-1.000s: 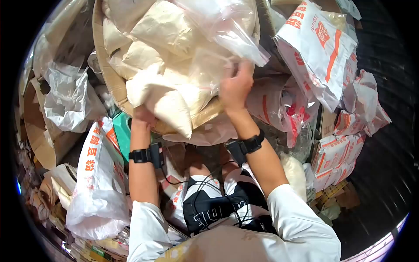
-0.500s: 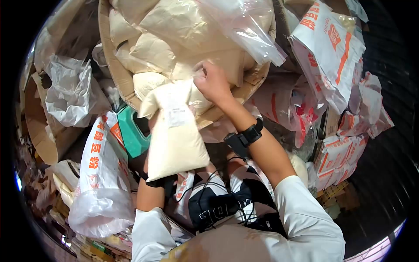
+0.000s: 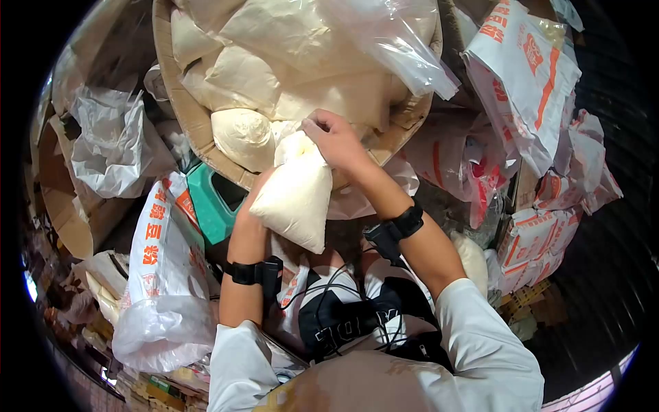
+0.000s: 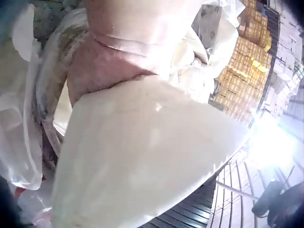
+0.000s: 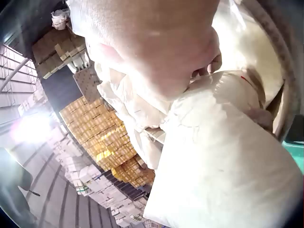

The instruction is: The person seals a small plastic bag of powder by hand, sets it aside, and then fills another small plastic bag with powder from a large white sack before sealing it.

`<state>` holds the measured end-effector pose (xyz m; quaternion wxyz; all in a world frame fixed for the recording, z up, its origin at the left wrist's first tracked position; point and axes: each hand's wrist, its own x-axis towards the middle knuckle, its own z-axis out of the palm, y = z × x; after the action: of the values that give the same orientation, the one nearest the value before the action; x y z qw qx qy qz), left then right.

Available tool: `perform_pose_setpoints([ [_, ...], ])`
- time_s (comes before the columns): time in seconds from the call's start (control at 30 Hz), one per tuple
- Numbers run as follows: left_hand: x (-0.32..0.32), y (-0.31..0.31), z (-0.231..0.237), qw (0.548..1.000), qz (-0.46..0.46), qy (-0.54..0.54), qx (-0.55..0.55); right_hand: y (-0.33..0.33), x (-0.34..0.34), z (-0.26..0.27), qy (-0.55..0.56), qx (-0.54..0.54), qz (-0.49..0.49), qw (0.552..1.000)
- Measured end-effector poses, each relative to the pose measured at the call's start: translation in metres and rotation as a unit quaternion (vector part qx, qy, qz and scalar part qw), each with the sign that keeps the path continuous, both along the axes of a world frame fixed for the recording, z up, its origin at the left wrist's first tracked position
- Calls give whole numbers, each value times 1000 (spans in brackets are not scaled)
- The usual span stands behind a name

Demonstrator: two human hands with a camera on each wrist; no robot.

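Note:
A plump clear bag of cream-coloured powder [image 3: 295,199] hangs tilted over the near rim of a large round carton, one corner pointing down toward the person's lap. Behind its upper left side, the left hand [image 3: 261,187] grips the bag, most of its fingers hidden by it. In the left wrist view the bulging bag [image 4: 147,147] comes out from under the left hand [image 4: 114,61]. With curled fingers the right hand [image 3: 336,141] pinches the gathered top of the bag. The right wrist view shows the right hand [image 5: 152,47] close over the bag's upper end.
The round carton [image 3: 199,141] is heaped with similar powder bags [image 3: 244,72]; clear plastic bags [image 3: 391,41] lie across its right side. A green plastic container [image 3: 206,202] and a printed white sack [image 3: 154,254] stand left. More printed sacks [image 3: 522,75] are stacked right.
The bag rose off the heap, swung toward the lap with its label showing, then turned and tilted back toward the carton. The right hand came from the clear plastic to the bag's top.

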<state>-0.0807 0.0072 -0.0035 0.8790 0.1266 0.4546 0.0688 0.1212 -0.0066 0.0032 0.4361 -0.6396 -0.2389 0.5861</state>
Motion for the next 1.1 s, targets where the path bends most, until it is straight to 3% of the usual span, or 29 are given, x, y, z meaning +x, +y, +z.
perform_pose_setpoints([
  [0.07,23,16,37,998,14,-17,-53,-6,2,4,-45,25,11,999],
  [0.13,34,20,45,999,-20,0,-27,-12,5,20,-131,66,52,988],
  [0.23,45,26,59,991,-111,45,53,-29,5,22,-114,57,78,989],
  [0.33,51,24,57,969,-189,110,114,-45,-1,20,26,34,45,998],
  [0.43,52,17,64,953,-197,175,151,-45,4,50,-71,-34,166,983],
  [0.57,47,22,50,965,-241,77,69,-51,0,16,4,16,74,997],
  [0.63,53,22,72,984,-162,74,24,-49,-2,9,-19,47,5,999],
  [0.67,54,20,79,992,-107,66,0,-50,4,15,-119,13,11,993],
  [0.77,55,2,87,999,19,43,-4,-42,6,29,-140,-38,-59,988],
  [0.8,55,-4,85,998,59,32,-1,-40,3,27,-97,-10,-83,992],
  [0.87,56,-15,84,991,130,22,33,-40,11,23,-43,22,-5,999],
  [1.0,38,-27,74,983,154,-48,89,-49,24,40,73,15,88,993],
  [1.1,27,-40,66,969,244,-28,25,-53,23,44,204,23,84,975],
])
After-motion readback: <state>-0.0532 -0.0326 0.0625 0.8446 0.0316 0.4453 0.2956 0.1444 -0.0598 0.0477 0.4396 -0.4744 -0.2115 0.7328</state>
